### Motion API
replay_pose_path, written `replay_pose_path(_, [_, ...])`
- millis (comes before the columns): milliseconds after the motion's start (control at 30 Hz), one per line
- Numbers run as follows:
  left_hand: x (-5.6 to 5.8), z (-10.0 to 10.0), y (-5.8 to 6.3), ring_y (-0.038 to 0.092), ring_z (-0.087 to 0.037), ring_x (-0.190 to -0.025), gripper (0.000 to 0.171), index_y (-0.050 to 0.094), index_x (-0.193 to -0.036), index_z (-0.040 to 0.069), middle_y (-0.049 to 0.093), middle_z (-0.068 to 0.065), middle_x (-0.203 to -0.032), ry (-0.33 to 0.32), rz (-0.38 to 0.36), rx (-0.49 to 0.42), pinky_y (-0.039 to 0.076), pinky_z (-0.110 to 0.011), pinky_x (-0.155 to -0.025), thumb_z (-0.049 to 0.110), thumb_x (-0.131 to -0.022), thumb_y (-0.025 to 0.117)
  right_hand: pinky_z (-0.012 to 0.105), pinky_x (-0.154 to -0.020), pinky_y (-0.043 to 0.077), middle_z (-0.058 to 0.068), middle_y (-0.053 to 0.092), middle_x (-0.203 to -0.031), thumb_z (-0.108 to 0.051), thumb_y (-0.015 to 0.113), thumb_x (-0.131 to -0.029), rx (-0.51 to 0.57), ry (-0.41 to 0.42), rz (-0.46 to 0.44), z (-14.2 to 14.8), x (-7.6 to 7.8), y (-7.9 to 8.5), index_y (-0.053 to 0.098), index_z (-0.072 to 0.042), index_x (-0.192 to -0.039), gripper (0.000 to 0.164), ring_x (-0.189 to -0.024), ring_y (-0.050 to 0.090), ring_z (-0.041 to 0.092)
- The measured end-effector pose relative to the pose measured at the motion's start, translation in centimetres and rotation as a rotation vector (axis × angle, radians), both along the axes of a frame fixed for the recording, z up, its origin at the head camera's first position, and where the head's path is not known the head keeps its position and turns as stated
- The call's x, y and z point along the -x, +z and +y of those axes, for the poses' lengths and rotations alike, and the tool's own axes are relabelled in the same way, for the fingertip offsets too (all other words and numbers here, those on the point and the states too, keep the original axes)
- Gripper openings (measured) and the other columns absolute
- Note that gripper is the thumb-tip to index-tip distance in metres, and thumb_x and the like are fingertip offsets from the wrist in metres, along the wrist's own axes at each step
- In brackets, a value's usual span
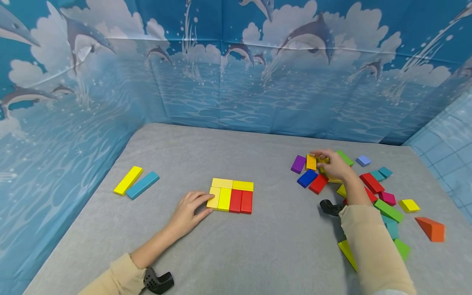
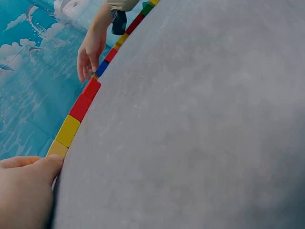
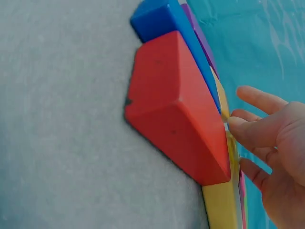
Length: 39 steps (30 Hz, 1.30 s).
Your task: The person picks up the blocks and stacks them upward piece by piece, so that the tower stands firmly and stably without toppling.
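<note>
Among blocks (image 1: pixel 318 184), right hand (image 1: pixel 334 164), contact unclear.

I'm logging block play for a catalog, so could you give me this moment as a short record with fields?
left hand: touches the pale yellow block at the near left of the group; left hand at
right hand: over the loose blocks, beside an orange-yellow block; no clear grip visible
block group: six blocks side by side: two pale yellow, two yellow, two red
set apart, left: yellow block beside blue block
far right: orange wedge
surface: gray cloth
backdrop: dolphin curtain
</note>
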<state>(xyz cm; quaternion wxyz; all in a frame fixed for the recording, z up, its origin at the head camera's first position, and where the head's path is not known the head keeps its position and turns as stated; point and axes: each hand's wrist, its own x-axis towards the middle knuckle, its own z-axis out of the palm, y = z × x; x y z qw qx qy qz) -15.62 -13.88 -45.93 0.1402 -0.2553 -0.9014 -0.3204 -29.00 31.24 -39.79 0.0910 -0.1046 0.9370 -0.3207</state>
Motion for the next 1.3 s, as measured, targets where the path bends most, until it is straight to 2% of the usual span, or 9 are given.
replay_pose_path(267, [0.0,0.0,0.1,0.050,-0.020,-0.103,0.037,0.063,-0.116,0.014,0.060,-0.003,-0.108,-0.010,-0.001,-0.007,0.042,-0.041,-0.085,0.023,-0.081,0.070,0.064,-0.097,0.024,0.028,0.028,-0.139,0.003,0.051,-0.089,-0.114,0.100,0.010,-0.2,0.6,-0.1,0.042,-0.002,-0.135,0.047,-0.124,0.023,0.048])
replay_pose_path(467, [0.0,0.0,0.2,0.050,-0.020,-0.103,0.037,0.063,-0.116,0.014,0.060,-0.003,-0.108,-0.009,-0.003,-0.007,0.042,-0.041,-0.085,0.023,-0.081,0.070,0.066,-0.097,0.018,0.026,0.027,-0.140,-0.004,0.053,-0.090,-0.164,0.084,-0.009,-0.4,0.6,0.0,0.042,-0.004,-0.134,0.046,-0.124,0.019,0.048])
replay_pose_path(633, [0.0,0.1,0.1,0.050,-0.020,-0.103,0.037,0.063,-0.116,0.014,0.060,-0.002,-0.108,-0.002,-0.007,-0.005,0.042,-0.041,-0.085,0.023,-0.081,0.070,0.064,-0.098,0.016,0.025,0.032,-0.136,-0.011,0.057,-0.090,-0.176,0.061,0.026,-0.3,0.7,-0.4,0.046,-0.003,-0.130,0.042,-0.123,0.021,0.046])
replay_pose_path(833, [0.0,0.1,0.1,0.050,-0.020,-0.103,0.037,0.063,-0.116,0.014,0.060,-0.003,-0.108,0.003,-0.010,0.000,0.042,-0.041,-0.085,0.023,-0.081,0.070,0.060,-0.097,0.022,0.025,0.045,-0.122,-0.019,0.063,-0.087,-0.182,0.045,0.119,-0.2,1.1,-1.4,0.052,0.000,-0.115,0.036,-0.114,0.031,0.043])
replay_pose_path(933, [0.0,0.1,0.1,0.050,-0.020,-0.103,0.038,0.063,-0.117,0.015,0.060,-0.002,-0.108,0.001,-0.011,0.001,0.042,-0.041,-0.085,0.024,-0.081,0.070,0.059,-0.096,0.026,0.025,0.047,-0.118,-0.021,0.064,-0.086,-0.161,0.027,0.127,-0.3,1.0,-1.4,0.053,0.002,-0.113,0.037,-0.111,0.034,0.042])
replay_pose_path(1167, [0.0,0.0,-0.1,0.050,-0.019,-0.103,0.038,0.062,-0.117,0.015,0.059,-0.002,-0.108,-0.003,-0.008,0.001,0.043,-0.040,-0.085,0.025,-0.081,0.070,0.052,-0.087,0.040,0.022,0.049,-0.110,-0.030,0.065,-0.085,-0.103,0.015,0.096,-1.6,-0.1,0.1,0.051,0.001,-0.112,0.044,-0.102,0.043,0.036])
replay_pose_path(1300, [0.0,0.0,0.0,0.050,-0.019,-0.102,0.038,0.062,-0.117,0.015,0.060,-0.002,-0.108,-0.006,-0.001,-0.007,0.043,-0.040,-0.084,0.024,-0.081,0.070,0.043,-0.079,0.043,0.016,0.053,-0.102,-0.030,0.067,-0.083,-0.044,0.089,0.171,-4.3,-1.3,0.9,0.053,0.000,-0.108,0.041,-0.094,0.046,0.029])
